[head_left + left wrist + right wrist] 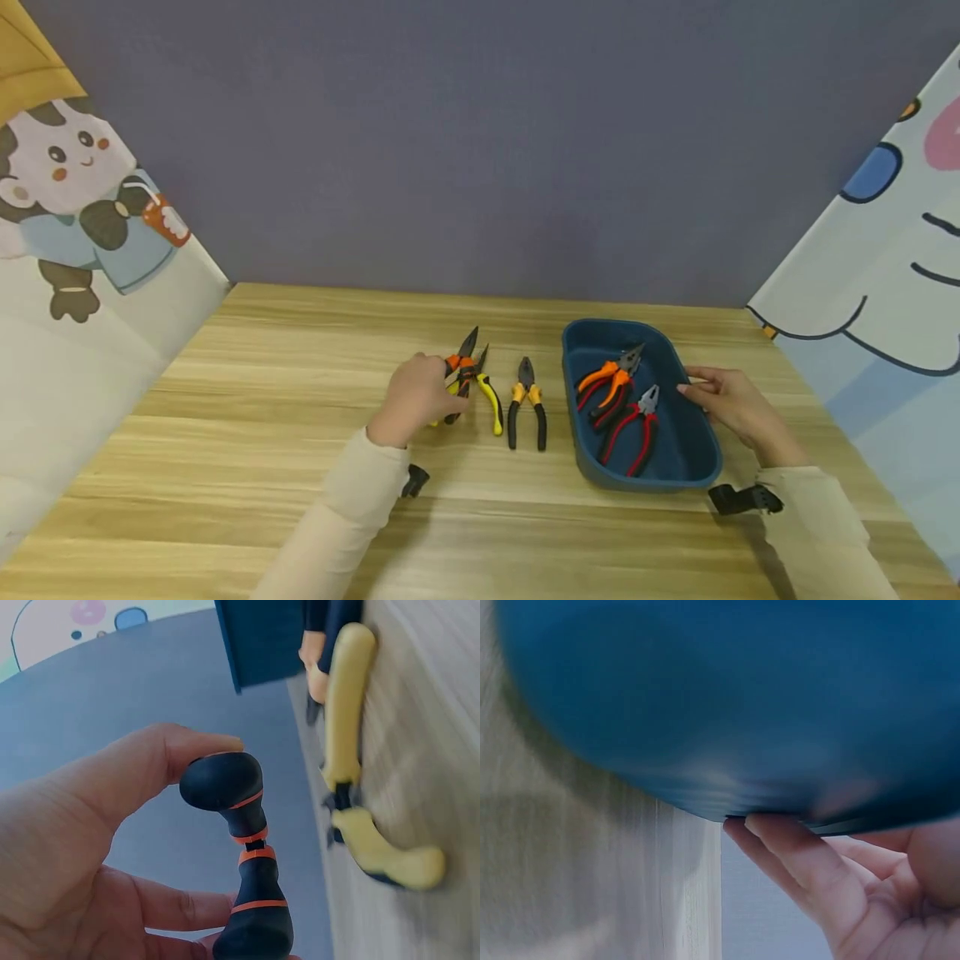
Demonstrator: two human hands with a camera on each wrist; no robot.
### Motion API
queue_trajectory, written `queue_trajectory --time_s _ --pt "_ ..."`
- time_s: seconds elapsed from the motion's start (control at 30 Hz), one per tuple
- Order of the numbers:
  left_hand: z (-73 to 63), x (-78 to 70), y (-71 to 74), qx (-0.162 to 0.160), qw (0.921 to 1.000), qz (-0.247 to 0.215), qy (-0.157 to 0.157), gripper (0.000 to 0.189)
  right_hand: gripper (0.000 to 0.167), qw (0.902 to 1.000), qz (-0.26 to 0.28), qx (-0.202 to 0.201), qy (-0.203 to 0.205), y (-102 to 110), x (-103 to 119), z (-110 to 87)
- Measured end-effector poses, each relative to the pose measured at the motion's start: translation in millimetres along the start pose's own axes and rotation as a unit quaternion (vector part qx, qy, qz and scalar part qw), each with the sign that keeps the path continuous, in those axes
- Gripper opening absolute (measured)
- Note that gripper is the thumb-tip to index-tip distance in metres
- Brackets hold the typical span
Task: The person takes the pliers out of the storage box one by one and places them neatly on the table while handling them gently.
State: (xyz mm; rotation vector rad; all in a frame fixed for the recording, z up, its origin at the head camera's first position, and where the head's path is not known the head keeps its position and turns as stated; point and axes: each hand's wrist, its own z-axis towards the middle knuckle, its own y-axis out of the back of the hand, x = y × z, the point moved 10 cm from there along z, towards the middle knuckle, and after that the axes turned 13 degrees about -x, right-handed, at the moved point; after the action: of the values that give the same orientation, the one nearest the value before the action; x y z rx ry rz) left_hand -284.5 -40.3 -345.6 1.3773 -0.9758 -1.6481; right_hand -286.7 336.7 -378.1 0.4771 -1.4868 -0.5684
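Note:
My left hand (pixel 420 392) grips a pair of needle-nose pliers with black and orange handles (pixel 259 919), jaws pointing away from me and handles slightly spread between thumb and fingers. Under and beside them lie yellow-handled pliers (pixel 491 402) on the wooden table. Another pair, with black and yellow handles (pixel 527 387), lies between those and a blue bin (pixel 686 446). At the bin's right rim my right hand (pixel 738 408) pinches the wall, thumb at the top edge and fingers (pixel 795 851) against the outside.
Inside the bin lie orange-headed pliers with red and black handles (pixel 619 379) and red-and-black pliers (pixel 647 410). A grey wall (pixel 480 167) stands behind the table (pixel 225 467), with cartoon-printed panels (pixel 90 208) at both sides.

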Motion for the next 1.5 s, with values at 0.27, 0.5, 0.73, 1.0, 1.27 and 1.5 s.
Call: queue_trajectory --time_s 0.27,0.5,0.73,1.0,1.27,1.5 --pt "-2.3 32.7 3.7 0.001 0.9992 -0.008 0.038 0.051 0.055 1.0000 0.000 0.006 -0.007 -3 -2 -0.3" --pt "-1.9 52.7 5.5 0.007 0.9980 -0.010 0.061 0.047 0.055 0.9999 0.000 0.008 -0.011 -3 -4 0.5" --pt "-1.0 64.5 2.2 0.012 0.9970 -0.018 0.074 0.047 0.054 0.9999 -0.003 0.006 -0.013 -2 -4 -1.2" --pt "4.2 76.0 -4.2 0.011 0.9957 -0.003 0.092 0.041 0.054 1.0000 0.005 0.002 -0.004 -1 -4 0.6" --pt "9.3 74.2 -9.9 0.010 0.9959 0.001 0.089 0.038 0.052 0.9999 0.010 -0.006 0.011 2 -1 0.7" --pt "10.9 74.2 -12.4 0.003 0.9960 0.015 0.088 0.039 0.052 0.9999 0.011 -0.005 0.012 1 1 0.6"
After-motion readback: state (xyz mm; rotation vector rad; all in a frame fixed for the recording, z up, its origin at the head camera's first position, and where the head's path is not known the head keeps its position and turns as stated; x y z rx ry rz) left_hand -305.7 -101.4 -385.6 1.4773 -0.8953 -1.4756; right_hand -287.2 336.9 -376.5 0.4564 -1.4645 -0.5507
